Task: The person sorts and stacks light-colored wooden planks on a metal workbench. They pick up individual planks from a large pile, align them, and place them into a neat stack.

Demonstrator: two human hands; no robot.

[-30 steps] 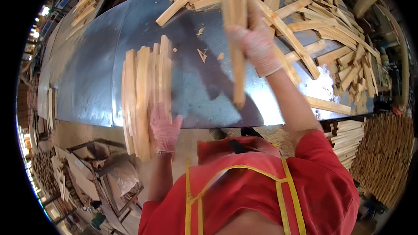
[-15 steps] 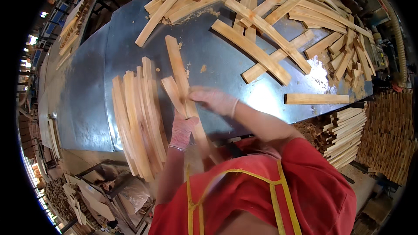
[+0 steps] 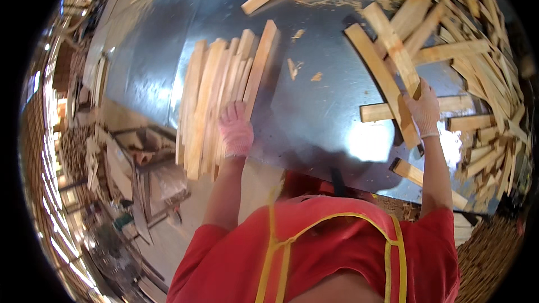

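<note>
Left hand (image 3: 236, 132) on 1 slat row (image 3: 203, 104), right hand (image 3: 425, 111) at 1 slat (image 3: 393, 46)

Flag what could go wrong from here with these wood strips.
The row of strips under the left hand overhangs the table's near edge, so a knock might tip some off. The right hand is at a strip overlapping others; pulling it could drag those along.

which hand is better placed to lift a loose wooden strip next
Probably right: the right hand is at the near end of a loose strip, while the left hand is at the lined-up strips.
</note>
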